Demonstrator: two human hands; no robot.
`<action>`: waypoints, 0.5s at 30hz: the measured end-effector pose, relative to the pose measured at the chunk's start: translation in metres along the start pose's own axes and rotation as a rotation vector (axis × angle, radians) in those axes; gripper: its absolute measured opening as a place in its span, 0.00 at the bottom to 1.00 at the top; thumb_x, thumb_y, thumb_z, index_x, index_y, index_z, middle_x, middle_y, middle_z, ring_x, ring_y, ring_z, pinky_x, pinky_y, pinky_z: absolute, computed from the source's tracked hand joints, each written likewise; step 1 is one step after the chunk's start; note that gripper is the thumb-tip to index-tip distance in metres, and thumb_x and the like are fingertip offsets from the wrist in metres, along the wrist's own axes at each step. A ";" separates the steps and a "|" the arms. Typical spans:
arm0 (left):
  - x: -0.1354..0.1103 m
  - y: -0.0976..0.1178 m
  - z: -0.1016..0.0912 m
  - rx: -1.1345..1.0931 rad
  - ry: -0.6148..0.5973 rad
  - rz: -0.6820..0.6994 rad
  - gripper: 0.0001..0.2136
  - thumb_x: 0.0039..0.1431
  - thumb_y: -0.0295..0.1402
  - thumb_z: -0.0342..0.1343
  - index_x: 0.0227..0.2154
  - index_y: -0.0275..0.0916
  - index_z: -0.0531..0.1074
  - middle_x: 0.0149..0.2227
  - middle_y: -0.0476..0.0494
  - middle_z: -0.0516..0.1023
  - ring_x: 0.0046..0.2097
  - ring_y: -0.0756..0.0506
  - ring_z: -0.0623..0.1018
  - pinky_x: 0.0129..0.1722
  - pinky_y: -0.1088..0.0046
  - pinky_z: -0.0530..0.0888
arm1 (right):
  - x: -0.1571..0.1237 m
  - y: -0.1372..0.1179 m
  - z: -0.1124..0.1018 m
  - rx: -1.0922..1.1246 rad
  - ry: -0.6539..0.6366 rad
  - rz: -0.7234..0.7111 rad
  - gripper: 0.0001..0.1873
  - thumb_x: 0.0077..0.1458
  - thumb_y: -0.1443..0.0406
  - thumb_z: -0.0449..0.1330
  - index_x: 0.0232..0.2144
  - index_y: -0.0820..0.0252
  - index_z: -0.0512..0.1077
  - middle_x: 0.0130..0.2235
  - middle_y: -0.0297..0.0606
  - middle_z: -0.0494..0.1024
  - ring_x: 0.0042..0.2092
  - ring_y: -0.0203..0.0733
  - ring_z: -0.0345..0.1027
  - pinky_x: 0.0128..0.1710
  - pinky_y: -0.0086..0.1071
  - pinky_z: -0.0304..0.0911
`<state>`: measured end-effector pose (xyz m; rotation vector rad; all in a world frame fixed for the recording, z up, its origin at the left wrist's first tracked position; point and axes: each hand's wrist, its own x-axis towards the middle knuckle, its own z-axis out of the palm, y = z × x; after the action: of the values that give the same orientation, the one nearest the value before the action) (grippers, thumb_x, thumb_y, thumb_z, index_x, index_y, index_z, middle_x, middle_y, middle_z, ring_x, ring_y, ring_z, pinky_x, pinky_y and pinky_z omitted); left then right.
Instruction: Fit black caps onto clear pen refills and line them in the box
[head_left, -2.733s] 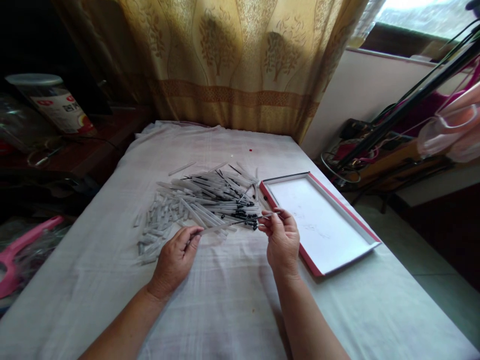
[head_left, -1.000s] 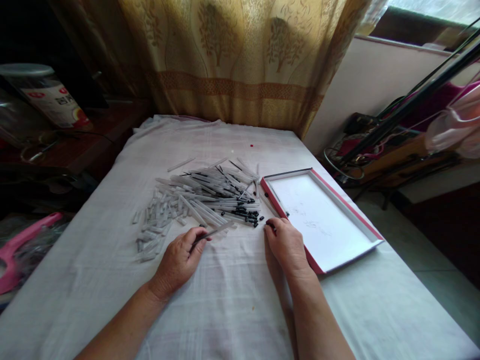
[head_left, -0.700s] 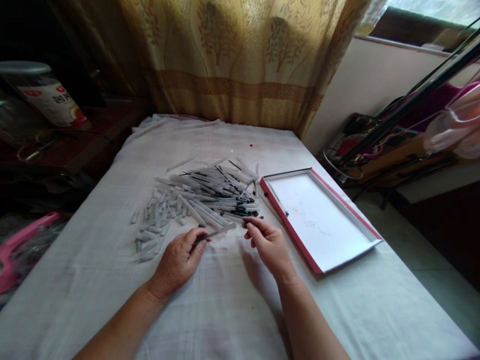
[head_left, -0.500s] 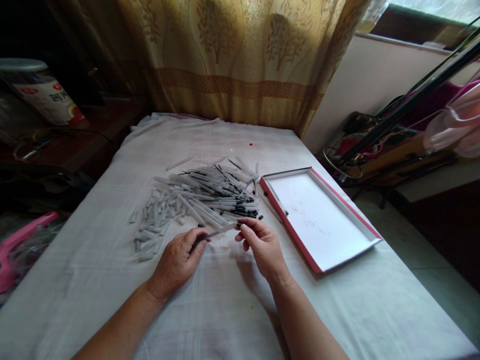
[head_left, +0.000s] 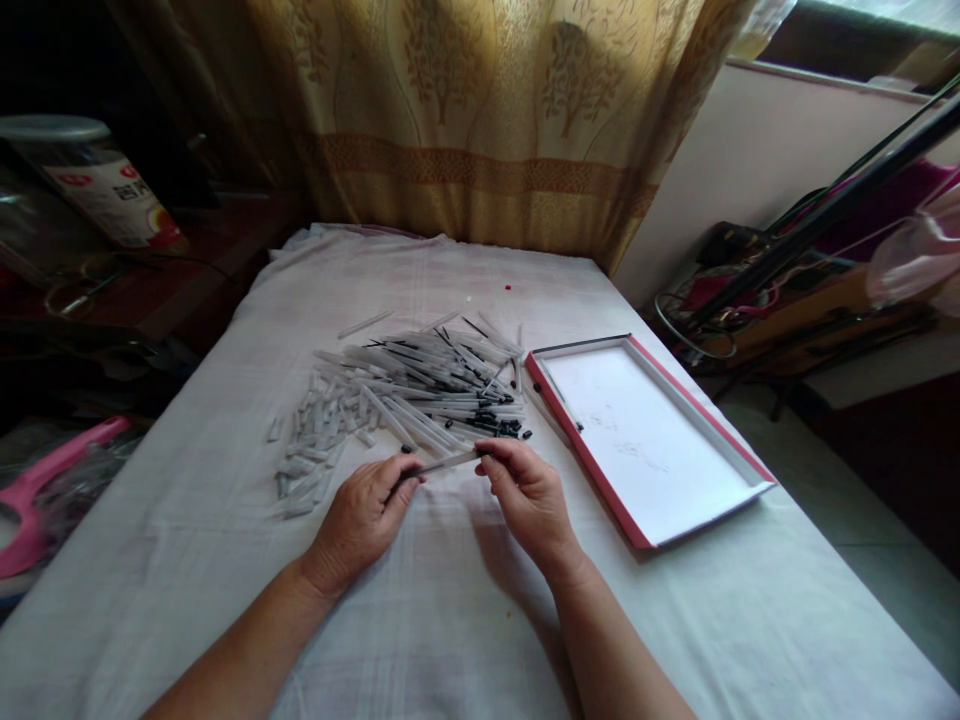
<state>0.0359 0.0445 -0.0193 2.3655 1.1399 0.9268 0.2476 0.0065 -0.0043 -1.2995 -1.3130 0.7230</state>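
Note:
A translucent pen barrel (head_left: 448,463) with something dark inside is held between my two hands, in front of the pile. My left hand (head_left: 367,510) is closed around its left end. At its right end my right hand (head_left: 529,505) pinches a small black plug (head_left: 481,454); the fingertips partly hide it. Just beyond lie heaped pen barrels (head_left: 420,425), with black refills (head_left: 442,345) and black plugs (head_left: 499,428) among them. Many whitish pen caps (head_left: 319,430) are gathered at the left of the heap.
A shallow red-edged box lid (head_left: 645,535) lies at right with one finished-looking pen (head_left: 562,398) along its inner left side. White cloth (head_left: 225,560) covers the table. A jar (head_left: 105,190) stands far left, a pink handle (head_left: 60,470) is below it, and a curtain (head_left: 465,110) hangs behind.
The view has shifted slightly, moving everything a little to the right. My right fingers have drawn in closer around the black plug at the barrel's end; my left grip looks the same.

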 end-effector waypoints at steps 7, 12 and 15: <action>-0.002 -0.005 0.003 -0.008 0.039 0.113 0.12 0.66 0.31 0.51 0.49 0.43 0.74 0.42 0.44 0.83 0.42 0.46 0.81 0.44 0.71 0.76 | 0.003 0.001 -0.006 -0.332 -0.037 -0.162 0.09 0.61 0.64 0.55 0.34 0.59 0.75 0.31 0.38 0.79 0.29 0.37 0.72 0.31 0.29 0.65; -0.002 -0.004 0.003 -0.031 0.034 0.137 0.12 0.66 0.30 0.52 0.49 0.43 0.74 0.41 0.45 0.83 0.42 0.46 0.81 0.43 0.71 0.77 | 0.003 0.002 -0.007 -0.502 -0.056 -0.151 0.22 0.64 0.59 0.51 0.19 0.58 0.68 0.20 0.35 0.72 0.23 0.36 0.66 0.25 0.28 0.58; -0.002 -0.004 0.002 -0.035 0.024 0.120 0.12 0.66 0.31 0.52 0.48 0.43 0.75 0.41 0.44 0.83 0.42 0.46 0.81 0.44 0.70 0.77 | 0.002 0.002 -0.009 -0.446 -0.077 -0.101 0.20 0.63 0.58 0.51 0.22 0.58 0.71 0.21 0.36 0.74 0.24 0.36 0.68 0.26 0.28 0.59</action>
<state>0.0344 0.0455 -0.0241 2.4225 0.9914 1.0087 0.2567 0.0069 -0.0035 -1.5525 -1.6525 0.4239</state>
